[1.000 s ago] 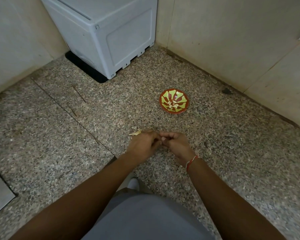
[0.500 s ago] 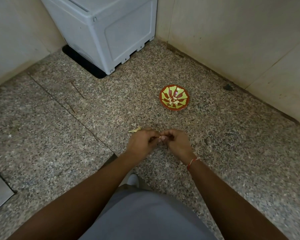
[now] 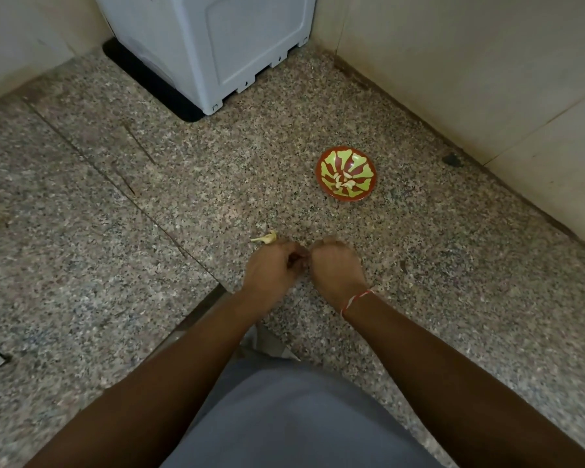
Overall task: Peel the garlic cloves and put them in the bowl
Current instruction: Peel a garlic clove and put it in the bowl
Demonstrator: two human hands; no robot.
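Note:
A red bowl with a green pattern (image 3: 325, 170) stands on the speckled floor, with several peeled garlic cloves (image 3: 343, 183) in its middle. Closer to me, my left hand (image 3: 271, 270) and my right hand (image 3: 336, 270) meet fingertip to fingertip above the floor, fingers curled. They pinch something small between them, a garlic clove almost wholly hidden by the fingers. A pale garlic piece (image 3: 265, 238) pokes out past my left hand's far side; whether it lies on the floor or is held I cannot tell.
A white appliance (image 3: 217, 45) on a black base stands in the far corner. Beige walls (image 3: 470, 62) run along the back and right. A dark spot (image 3: 452, 159) lies near the right wall. My grey-clad knee (image 3: 291, 417) fills the bottom.
The hands stay together working the clove, and the right hand's fingers have curled in more. The view has tilted a little, so the bowl appears further right.

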